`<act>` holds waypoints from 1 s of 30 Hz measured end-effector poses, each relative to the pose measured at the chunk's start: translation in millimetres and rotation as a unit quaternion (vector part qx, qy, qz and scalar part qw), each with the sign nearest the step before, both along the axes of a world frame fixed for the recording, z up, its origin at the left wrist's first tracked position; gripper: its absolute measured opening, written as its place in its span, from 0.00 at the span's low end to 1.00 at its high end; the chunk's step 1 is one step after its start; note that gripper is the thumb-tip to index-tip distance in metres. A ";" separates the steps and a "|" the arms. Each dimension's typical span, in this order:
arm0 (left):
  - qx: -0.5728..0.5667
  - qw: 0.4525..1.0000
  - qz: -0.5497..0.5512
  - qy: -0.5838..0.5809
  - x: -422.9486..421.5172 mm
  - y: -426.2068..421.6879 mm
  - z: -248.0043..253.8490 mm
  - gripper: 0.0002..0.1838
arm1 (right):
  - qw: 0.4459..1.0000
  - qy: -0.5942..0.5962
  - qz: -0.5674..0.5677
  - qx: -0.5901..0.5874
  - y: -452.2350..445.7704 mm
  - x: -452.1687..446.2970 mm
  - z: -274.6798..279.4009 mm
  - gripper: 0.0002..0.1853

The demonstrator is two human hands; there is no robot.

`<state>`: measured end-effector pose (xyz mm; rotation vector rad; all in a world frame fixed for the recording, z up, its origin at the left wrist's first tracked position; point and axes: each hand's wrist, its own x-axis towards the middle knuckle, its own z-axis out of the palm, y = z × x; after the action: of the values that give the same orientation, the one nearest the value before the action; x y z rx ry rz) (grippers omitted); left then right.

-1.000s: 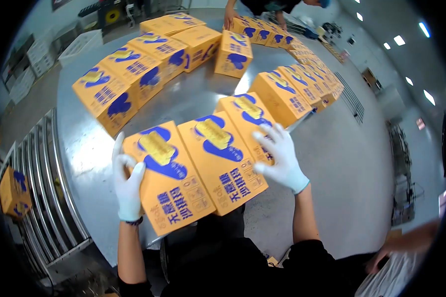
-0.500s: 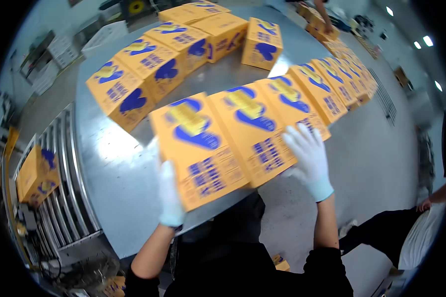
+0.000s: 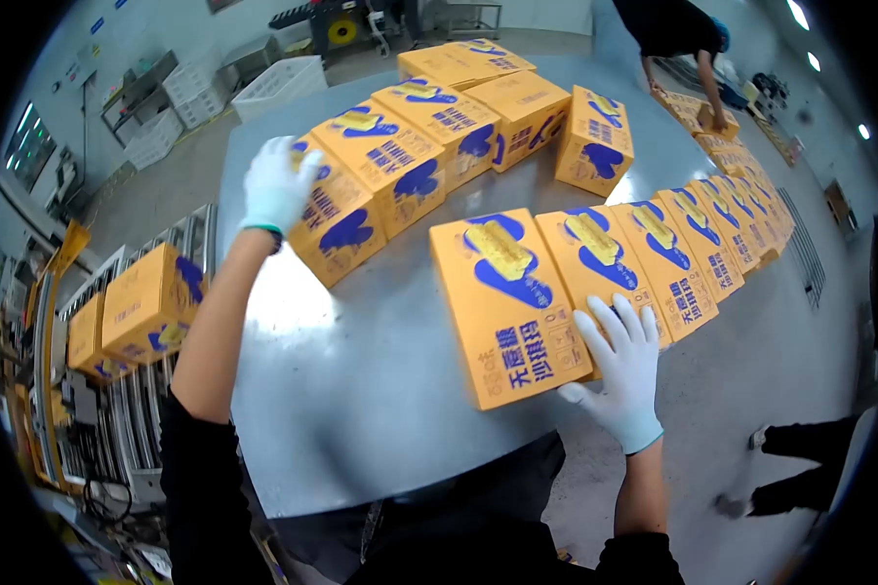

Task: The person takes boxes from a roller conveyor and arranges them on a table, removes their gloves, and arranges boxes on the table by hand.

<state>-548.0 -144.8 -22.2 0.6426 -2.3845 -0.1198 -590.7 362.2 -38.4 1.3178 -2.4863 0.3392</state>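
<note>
My left hand (image 3: 280,185), in a white glove, is at the outer end of the back row, touching or just over a yellow carton (image 3: 330,219). Its fingers and thumb are apart; the fingertips' contact is partly hidden. My right hand (image 3: 619,366), also gloved, lies with spread fingers on the lower part of a yellow carton (image 3: 595,249), second in the front row. Left of that one is the end carton (image 3: 502,302), with blue print and a picture of a yellow snack bar on top. The front-row cartons stand side by side, touching.
A metal table (image 3: 361,390) carries both carton rows and a separate carton (image 3: 595,141). Cartons (image 3: 156,302) sit on a roller conveyor (image 3: 137,419) at left. Another person (image 3: 673,34) handles cartons at the far end. Someone's legs (image 3: 800,468) show at right. White crates (image 3: 278,88) stand behind.
My left hand has left the front row's end carton and moved up to the back row. My right hand stays on the front row. The view has shifted, and more conveyor cartons show.
</note>
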 end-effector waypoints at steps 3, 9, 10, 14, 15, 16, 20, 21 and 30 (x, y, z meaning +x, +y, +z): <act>0.104 0.985 0.091 -0.104 -16.9 -57.1 -6.8 0.41 | 1.000 -0.010 -0.005 0.011 -1.9 -5.3 9.0 0.44; 0.209 0.974 -0.087 -0.034 -1.9 -121.0 -62.9 0.29 | 1.000 -0.021 0.013 -0.018 4.8 -6.1 1.3 0.45; 0.231 0.966 -0.111 -0.030 14.8 -105.4 -62.0 0.29 | 1.000 -0.022 0.001 -0.017 5.0 -6.1 -1.9 0.45; 0.287 0.938 -0.193 -0.032 72.6 -7.4 -52.9 0.21 | 0.998 -0.023 0.017 -0.053 6.7 -7.8 -6.2 0.43; 0.289 0.937 -0.194 -0.028 81.4 26.9 -43.4 0.20 | 0.998 -0.025 0.020 -0.056 8.1 -7.9 -4.3 0.43; 0.369 0.912 -0.175 0.028 84.8 37.1 -60.9 0.18 | 0.997 -0.029 0.027 -0.060 7.7 -7.4 -1.6 0.43; 0.612 0.770 -0.126 0.132 76.8 148.5 -47.4 0.24 | 0.976 -0.147 0.129 -0.096 -18.5 18.7 11.2 0.41; 0.562 0.801 -0.174 0.108 73.2 142.9 -74.3 0.27 | 0.967 -0.156 0.189 -0.071 -35.2 31.9 19.2 0.41; 0.079 0.994 -0.072 0.024 110.0 24.4 14.5 0.27 | 0.939 -0.035 0.325 0.103 -123.3 96.4 27.3 0.33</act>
<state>-438.0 -120.4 -7.7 0.5324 -2.3901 -0.3842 -494.3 238.9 -11.1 2.2387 -2.1062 0.2707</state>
